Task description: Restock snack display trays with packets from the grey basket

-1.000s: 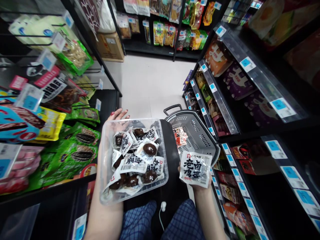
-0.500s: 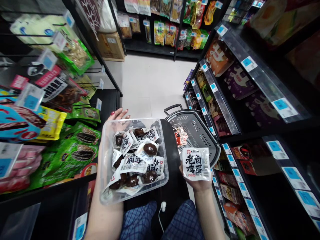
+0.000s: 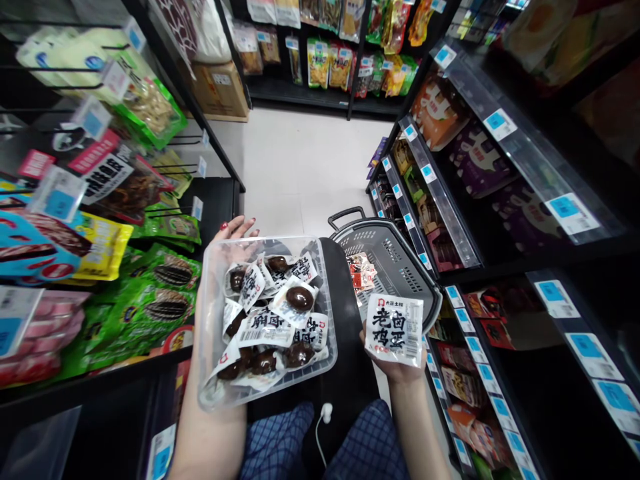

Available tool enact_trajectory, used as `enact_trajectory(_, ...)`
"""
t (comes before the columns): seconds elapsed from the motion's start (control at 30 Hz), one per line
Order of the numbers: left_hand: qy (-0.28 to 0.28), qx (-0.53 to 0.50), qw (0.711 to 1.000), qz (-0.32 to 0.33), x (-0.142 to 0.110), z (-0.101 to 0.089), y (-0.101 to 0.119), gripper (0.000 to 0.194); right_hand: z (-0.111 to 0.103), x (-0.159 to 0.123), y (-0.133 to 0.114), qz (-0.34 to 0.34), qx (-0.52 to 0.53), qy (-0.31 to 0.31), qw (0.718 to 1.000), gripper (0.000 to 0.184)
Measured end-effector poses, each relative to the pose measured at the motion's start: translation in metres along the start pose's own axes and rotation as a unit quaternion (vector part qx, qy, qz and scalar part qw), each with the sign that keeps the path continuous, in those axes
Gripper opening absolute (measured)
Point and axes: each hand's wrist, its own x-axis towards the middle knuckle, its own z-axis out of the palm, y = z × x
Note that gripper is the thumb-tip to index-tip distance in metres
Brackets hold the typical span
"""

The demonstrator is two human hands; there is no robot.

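My left hand (image 3: 234, 232) supports a clear plastic tub (image 3: 327, 327) from its left side and underneath, the fingertips showing past the far rim. Inside lie several braised eggs (image 3: 300, 299) in white-and-clear packets, jumbled together. At the right, my right hand (image 3: 400, 371) holds a single braised egg packet (image 3: 394, 330), its white printed face turned up towards me. The packet hides most of those fingers. Just beyond it is a grey shopping basket (image 3: 407, 263), with small red-and-white packets (image 3: 362, 272) inside.
Snack bags (image 3: 170, 293) hang and lie on the left shelf. Shelves with price tags (image 3: 565, 207) run along the right. A cardboard box (image 3: 219, 90) stands at the far left of the pale floor (image 3: 295, 160). A white earphone (image 3: 327, 412) dangles over my clothes.
The egg packet in my right hand has tilted slightly and shifted a little right. My left hand and the tub have hardly moved.
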Motion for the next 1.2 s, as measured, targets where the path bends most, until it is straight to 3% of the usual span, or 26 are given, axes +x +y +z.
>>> enact_trajectory(0.1,-0.017,0.018,0.995,0.093,-0.007,0.006,0.001,0.033,0.003,0.000,-0.001,0.005,0.004,0.020,1.000,0.031)
enact_trajectory(0.2,-0.033,0.011,0.990,0.138,-0.010,0.008,0.002,0.044,0.007,-0.001,-0.003,0.000,0.008,0.035,0.999,0.033)
enact_trajectory(0.37,0.013,0.005,0.993,0.116,-0.012,0.012,0.002,0.038,0.010,-0.002,-0.005,0.027,0.030,0.052,0.998,0.030)
enact_trajectory(0.57,0.023,0.025,0.997,0.075,0.005,0.006,0.000,0.030,0.004,0.001,-0.001,0.011,0.005,0.031,0.999,0.031)
enact_trajectory(0.7,0.016,0.004,1.000,0.025,0.010,0.003,0.000,0.035,0.003,0.001,0.002,-0.032,-0.030,-0.001,0.999,0.033)
enact_trajectory(0.8,0.023,-0.010,1.000,0.019,0.010,0.001,0.000,0.034,0.010,0.000,-0.002,-0.115,-0.135,-0.035,0.983,0.041)
enact_trajectory(0.87,0.029,-0.023,0.999,0.013,0.009,0.001,0.000,0.029,0.017,-0.001,-0.007,-0.215,-0.294,-0.044,0.930,0.042)
enact_trajectory(0.9,0.032,-0.030,0.999,0.006,0.009,0.001,0.001,0.028,0.021,-0.001,-0.010,-0.271,-0.390,-0.033,0.880,0.040)
enact_trajectory(1.0,0.043,-0.050,0.998,-0.015,0.009,0.000,0.002,0.028,0.029,-0.002,-0.013,-0.421,-0.613,0.043,0.667,0.038)
enact_trajectory(1.07,0.049,-0.062,0.997,-0.020,0.011,-0.002,0.001,0.028,0.030,-0.002,-0.011,-0.473,-0.684,0.084,0.550,0.038)
enact_trajectory(1.13,0.055,-0.062,0.996,-0.025,0.015,-0.006,-0.001,0.026,0.029,-0.001,-0.009,-0.482,-0.728,0.105,0.477,0.037)
enact_trajectory(1.2,0.066,-0.047,0.996,-0.038,0.018,-0.010,-0.003,0.025,0.025,0.002,-0.008,-0.469,-0.760,0.123,0.433,0.035)
